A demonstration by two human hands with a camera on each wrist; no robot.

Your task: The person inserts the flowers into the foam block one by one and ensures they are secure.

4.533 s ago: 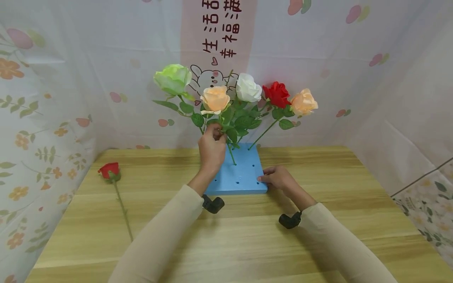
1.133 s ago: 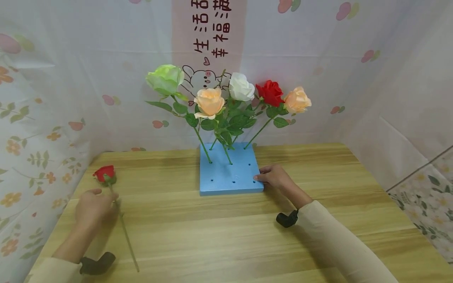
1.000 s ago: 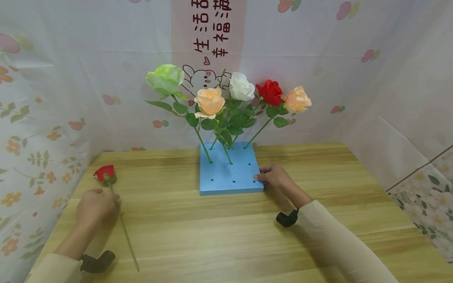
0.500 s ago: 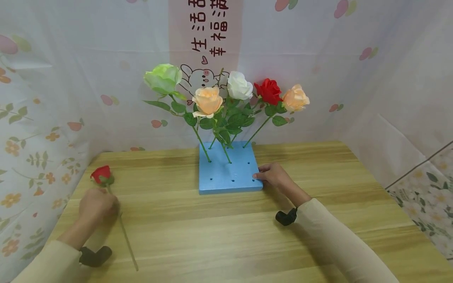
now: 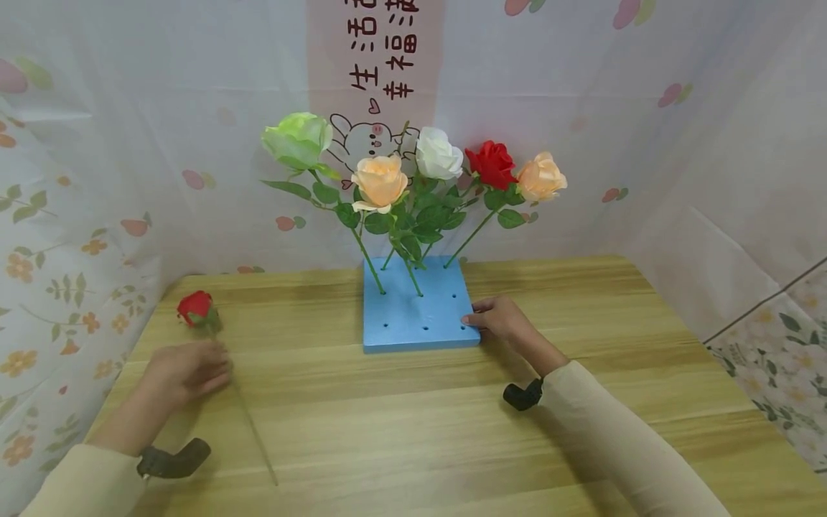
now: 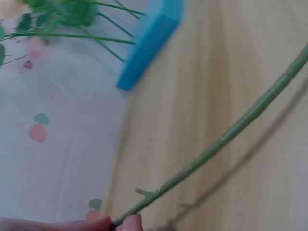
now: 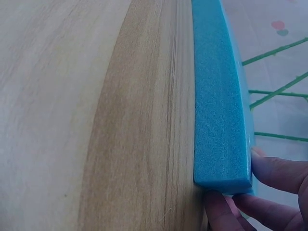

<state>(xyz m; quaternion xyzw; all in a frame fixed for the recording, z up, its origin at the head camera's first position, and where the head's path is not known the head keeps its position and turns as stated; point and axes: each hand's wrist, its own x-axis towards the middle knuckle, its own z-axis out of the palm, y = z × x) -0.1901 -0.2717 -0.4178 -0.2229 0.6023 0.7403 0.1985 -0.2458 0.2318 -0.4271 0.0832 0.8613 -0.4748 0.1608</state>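
Observation:
At the left of the table my left hand (image 5: 187,373) pinches the green stem (image 6: 216,147) of a red artificial rose (image 5: 196,309). In the left wrist view the stem and its shadow stand apart, so it is raised off the wood there. My right hand (image 5: 507,323) grips the near right corner of a blue foam board (image 5: 403,334), thumb on top and fingers against the side. Several artificial roses stand in holes of the board: a light green one (image 5: 297,140), two peach ones (image 5: 380,183), a white one (image 5: 439,153) and another red one (image 5: 492,164).
The wooden table (image 5: 362,445) reaches a patterned cloth (image 5: 581,165) hanging behind it and at both sides. Several bare holes show in the board's front and right parts. Black wrist cameras (image 5: 174,459) sit on both wrists.
My left hand left the peach rose in the board and went to the loose red rose. Its stem has now swung rightward and lifted. The right hand stays on the board.

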